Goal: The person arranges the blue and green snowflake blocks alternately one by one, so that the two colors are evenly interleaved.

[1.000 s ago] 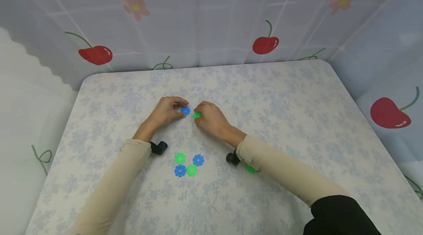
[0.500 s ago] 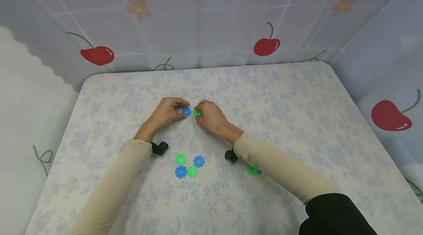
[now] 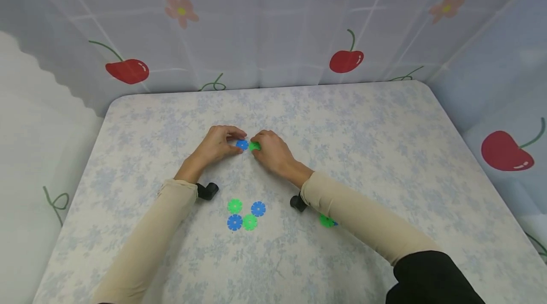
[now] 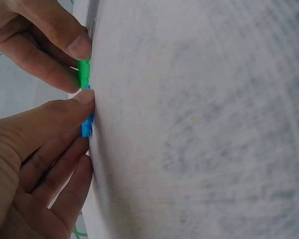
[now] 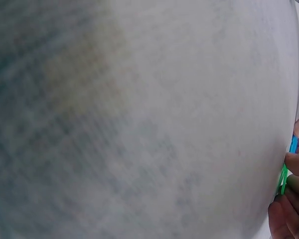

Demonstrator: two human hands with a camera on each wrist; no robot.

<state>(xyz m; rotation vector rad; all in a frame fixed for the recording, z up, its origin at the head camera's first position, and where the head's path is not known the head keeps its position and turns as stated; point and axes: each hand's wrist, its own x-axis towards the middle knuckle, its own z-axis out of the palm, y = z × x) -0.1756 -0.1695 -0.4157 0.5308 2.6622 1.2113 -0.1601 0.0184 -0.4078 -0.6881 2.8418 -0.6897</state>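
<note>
Head view | left hand (image 3: 219, 142) pinches blue disc (image 3: 242, 145) | right hand (image 3: 275, 153) pinches green disc (image 3: 255, 146) | probably best kept level, aligned

The left hand (image 3: 219, 142) and right hand (image 3: 275, 154) are bare. The beige left sleeve (image 3: 145, 240) and right sleeve (image 3: 363, 213) wrinkle near the wrists, beside a stubby black left camera (image 3: 208, 191) and right camera (image 3: 297, 203). Black cloth (image 3: 431, 278) covers the right arm higher up.

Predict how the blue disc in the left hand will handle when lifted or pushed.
The blue disc is probably light, being thin edge-on. It is likely stiff, looking straight where the left hand pinches it. Laid flat, that thin shape should slide rather than roll.
</note>
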